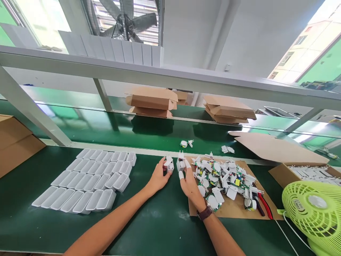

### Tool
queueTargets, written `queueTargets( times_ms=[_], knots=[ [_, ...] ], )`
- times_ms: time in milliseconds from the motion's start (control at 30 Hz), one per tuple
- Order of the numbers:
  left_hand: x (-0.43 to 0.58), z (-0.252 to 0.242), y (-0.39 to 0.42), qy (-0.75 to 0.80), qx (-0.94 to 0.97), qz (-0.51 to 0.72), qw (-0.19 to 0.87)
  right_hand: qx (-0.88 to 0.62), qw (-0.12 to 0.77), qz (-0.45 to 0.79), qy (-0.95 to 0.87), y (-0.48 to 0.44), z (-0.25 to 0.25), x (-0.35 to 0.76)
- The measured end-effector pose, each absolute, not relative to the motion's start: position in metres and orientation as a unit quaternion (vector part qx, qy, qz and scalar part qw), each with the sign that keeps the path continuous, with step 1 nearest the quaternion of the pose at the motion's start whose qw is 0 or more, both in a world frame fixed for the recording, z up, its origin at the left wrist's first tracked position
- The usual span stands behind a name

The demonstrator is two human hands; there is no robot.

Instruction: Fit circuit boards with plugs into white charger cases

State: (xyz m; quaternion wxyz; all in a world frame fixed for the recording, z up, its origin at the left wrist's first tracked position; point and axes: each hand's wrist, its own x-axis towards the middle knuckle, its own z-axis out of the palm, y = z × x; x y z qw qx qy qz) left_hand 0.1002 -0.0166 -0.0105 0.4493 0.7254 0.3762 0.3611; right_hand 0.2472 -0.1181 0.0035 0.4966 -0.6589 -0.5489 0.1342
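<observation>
My left hand (pixel 157 177) is closed round a small white plastic case (pixel 169 165), with a loose white piece at its top end. Just to the right, my right hand (pixel 189 186) grips another white plug case (pixel 180 164), whose prongs point away from me. White covers sit on the tips of two right-hand fingers. The two cases are close together but apart. Beside my right hand, a heap of small circuit boards with white plastic parts (pixel 229 177) lies on a cardboard sheet (pixel 218 212). Rows of open white cases (pixel 89 181) stand to my left.
Red-and-black handled pliers (pixel 265 206) lie at the cardboard's right edge, near a green fan (pixel 310 217). Behind the fan is a carton (pixel 285 174) of white parts. A few pieces (pixel 183 143) lie on the green belt (pixel 160 137); flattened cartons (pixel 151 99) stand beyond.
</observation>
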Motion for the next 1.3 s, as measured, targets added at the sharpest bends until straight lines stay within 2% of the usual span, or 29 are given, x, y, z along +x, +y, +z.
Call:
queueTargets(
  times_ms=[100,233,300,367,467,533,633,700,800,1033,1167,1300],
  knots=[
    [0.122,-0.007,-0.02,0.373,0.72,0.357,0.464,-0.656,0.476,0.183,-0.557,-0.117,-0.011,0.25],
    [0.104,0.003,-0.04,0.35,0.762,0.357,0.411,-0.658,0.481,0.143,-0.561,-0.122,-0.015,0.25],
    [0.073,0.013,-0.048,0.316,0.826,0.355,0.303,-0.655,0.49,0.111,-0.564,-0.126,-0.011,0.25],
    [0.034,0.027,-0.05,0.308,0.869,0.356,0.153,-0.649,0.497,0.077,-0.57,-0.129,-0.003,0.251],
    [-0.025,0.046,-0.045,0.368,0.862,0.346,-0.044,-0.654,0.498,0.045,-0.568,-0.132,0.013,0.252],
    [-0.053,0.051,-0.04,0.412,0.856,0.291,-0.116,-0.668,0.495,0.041,-0.554,-0.131,0.022,0.254],
    [-0.065,0.049,-0.036,0.425,0.857,0.245,-0.155,-0.68,0.494,0.037,-0.54,-0.122,0.036,0.261],
    [-0.054,0.043,-0.037,0.387,0.872,0.266,-0.137,-0.681,0.487,0.024,-0.547,-0.111,0.048,0.272],
    [-0.02,0.03,-0.041,0.303,0.902,0.305,-0.05,-0.694,0.436,0.004,-0.573,-0.086,0.074,0.294],
    [0.024,0.002,-0.058,0.268,0.912,0.258,0.175,-0.736,0.17,0.062,-0.652,0.002,0.123,0.32],
    [0.016,0.002,-0.061,0.281,0.896,0.226,0.26,-0.724,0.037,0.102,-0.681,0.055,0.116,0.304],
    [0.012,0.008,-0.06,0.296,0.882,0.208,0.301,-0.694,-0.065,0.114,-0.708,0.093,0.105,0.278]
  ],
)
